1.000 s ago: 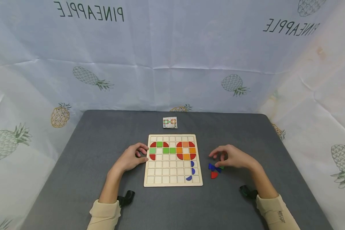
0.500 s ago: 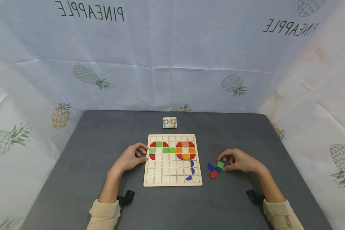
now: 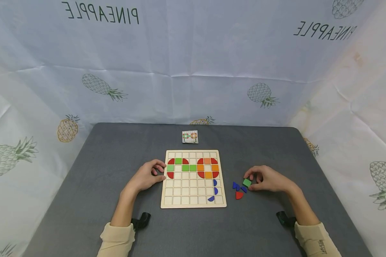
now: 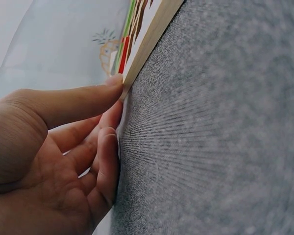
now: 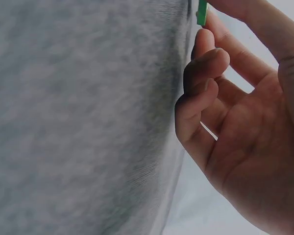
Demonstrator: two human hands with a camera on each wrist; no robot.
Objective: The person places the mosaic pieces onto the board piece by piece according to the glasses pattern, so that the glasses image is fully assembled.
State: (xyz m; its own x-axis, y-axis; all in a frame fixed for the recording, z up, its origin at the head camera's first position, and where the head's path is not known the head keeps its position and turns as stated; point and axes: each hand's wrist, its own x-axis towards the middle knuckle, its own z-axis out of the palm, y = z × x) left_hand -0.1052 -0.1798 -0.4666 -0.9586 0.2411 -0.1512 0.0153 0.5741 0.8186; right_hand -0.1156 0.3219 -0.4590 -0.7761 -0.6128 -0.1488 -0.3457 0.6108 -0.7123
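Note:
My right hand (image 3: 266,178) pinches a green square tile (image 3: 247,182) between thumb and index finger, just right of the board. In the right wrist view the green tile's edge (image 5: 201,14) shows at the thumb, with the other fingers loosely bent. Beside it lie several small blue pieces (image 3: 243,189) and a red quarter-circle piece (image 3: 239,195). At the left edge of the wooden grid board (image 3: 186,192), my left hand (image 3: 146,176) touches the rim with thumb tip and fingertips. Red, green and orange pieces fill cells in its upper half; three blue rounded pieces (image 3: 216,191) lie lower right.
Behind the board lies a small printed card (image 3: 189,137) with a coloured pattern. All of it stands on a dark grey table (image 3: 132,142). A pineapple-print curtain (image 3: 193,53) hangs behind and at the sides.
My right hand has drawn back slightly to the right and now pinches the green tile, whose near edge has tipped up since half a second ago. The left hand stays at the board.

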